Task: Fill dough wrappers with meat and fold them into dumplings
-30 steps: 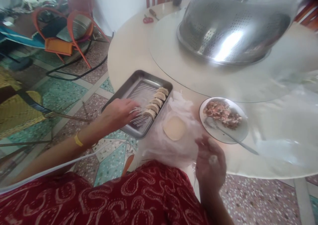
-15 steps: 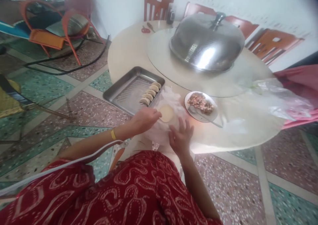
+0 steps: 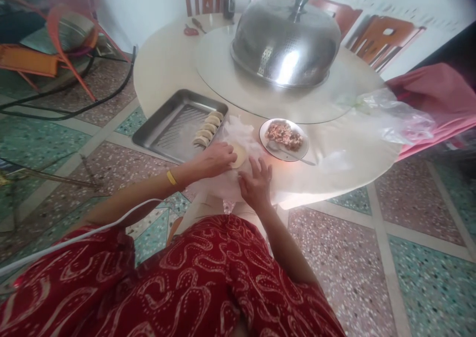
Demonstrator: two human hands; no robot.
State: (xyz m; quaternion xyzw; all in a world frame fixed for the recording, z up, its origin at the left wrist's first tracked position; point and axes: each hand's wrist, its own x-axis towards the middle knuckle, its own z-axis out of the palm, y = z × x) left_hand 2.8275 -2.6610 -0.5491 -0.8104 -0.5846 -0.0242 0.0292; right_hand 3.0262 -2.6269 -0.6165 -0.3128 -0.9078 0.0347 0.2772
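Note:
A round, pale dumpling wrapper (image 3: pixel 240 155) lies on thin, crumpled plastic at the near edge of the table. My left hand (image 3: pixel 218 159) has its fingers drawn together on the wrapper's left edge. To the wrapper's lower right is my right hand (image 3: pixel 256 184), fingers apart, with its thumb and fingertips close to the rim. A plate of minced filling (image 3: pixel 285 134) stands just right of the hands, a spoon (image 3: pixel 297 154) resting in it. Several folded dumplings (image 3: pixel 208 128) sit in a row along the right side of a metal tray (image 3: pixel 163 106).
Behind the plate, a large domed steel lid (image 3: pixel 275 44) rests on the round glass turntable (image 3: pixel 219 86). Red scissors (image 3: pixel 191 30) and a dark bottle (image 3: pixel 229 4) are at the back. A clear plastic bag (image 3: pixel 394 116) lies on the right. Wooden chairs (image 3: pixel 385 36) line the wall.
The view has shifted, so the table and its things appear further left and higher. My left hand stays at the wrapper's edge, and my right hand remains beside it with fingers apart.

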